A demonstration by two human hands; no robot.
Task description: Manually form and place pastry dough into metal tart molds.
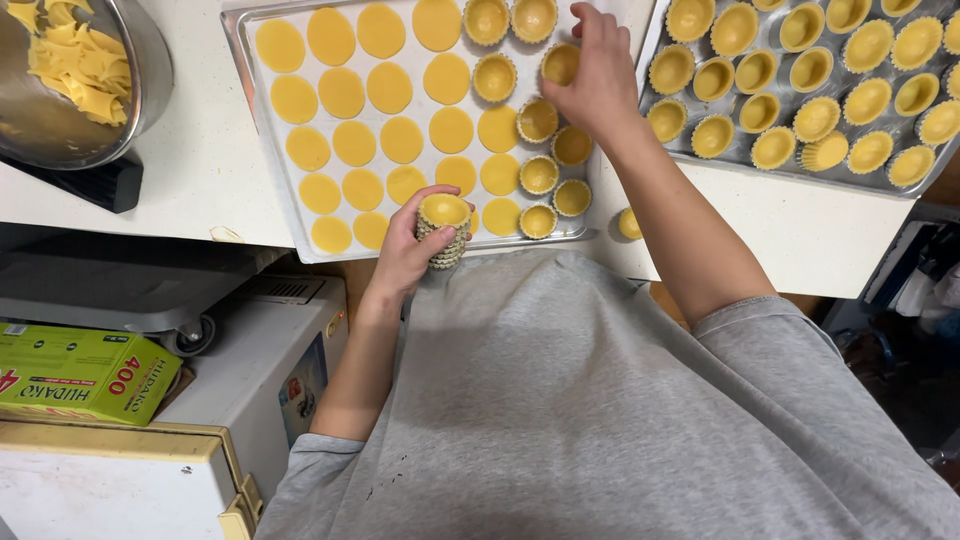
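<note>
white countertop [200, 170] fills the top of the view, with a low white cabinet [265, 370] and a green cardboard box [80, 372] down below it on the left. on the counter sits a flat metal baking tray [243, 60] covered in rows of round yellow dough discs [342, 92], with a few dough-lined fluted tart moulds [539, 174] along its right side. the left hand [405, 250] is wrapped around a stack of small fluted metal tart moulds [444, 232] at the tray's near edge, the top one already lined with yellow dough. the right hand [598, 75] reaches over the tray, fingers pinched on one lined tart mould [560, 64]. second metal tray [790, 165] of filled moulds sits to the right, and a steel bowl of dough scraps [150, 60] top left.
</note>
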